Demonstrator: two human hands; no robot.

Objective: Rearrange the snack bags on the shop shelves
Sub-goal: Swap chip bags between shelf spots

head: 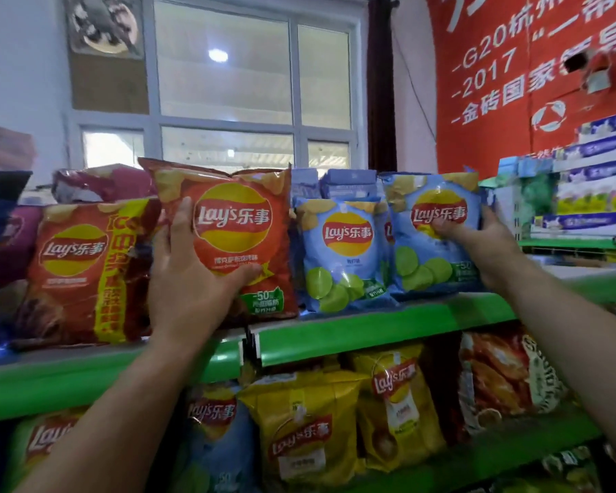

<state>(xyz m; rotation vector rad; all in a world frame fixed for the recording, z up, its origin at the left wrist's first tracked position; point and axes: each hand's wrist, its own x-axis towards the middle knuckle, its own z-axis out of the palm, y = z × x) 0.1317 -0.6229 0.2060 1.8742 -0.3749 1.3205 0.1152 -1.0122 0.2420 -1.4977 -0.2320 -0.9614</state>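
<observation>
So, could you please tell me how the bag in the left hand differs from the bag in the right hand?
The red bag in the left hand is red-orange; the blue bag in the right hand is light blue with green lime slices. The red bag looks larger. The left hand grips the red bag's lower left, the right hand the blue bag's right edge. Both carry the same round Lay's logo and stand upright at the top shelf.

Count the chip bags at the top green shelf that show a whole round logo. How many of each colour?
Red-orange foil chip bags: 2, one gripped by the left hand.
Light-blue foil chip bags: 2, one gripped by the right hand.
Total: 4.
More bags behind are partly hidden, so they are not counted.
</observation>
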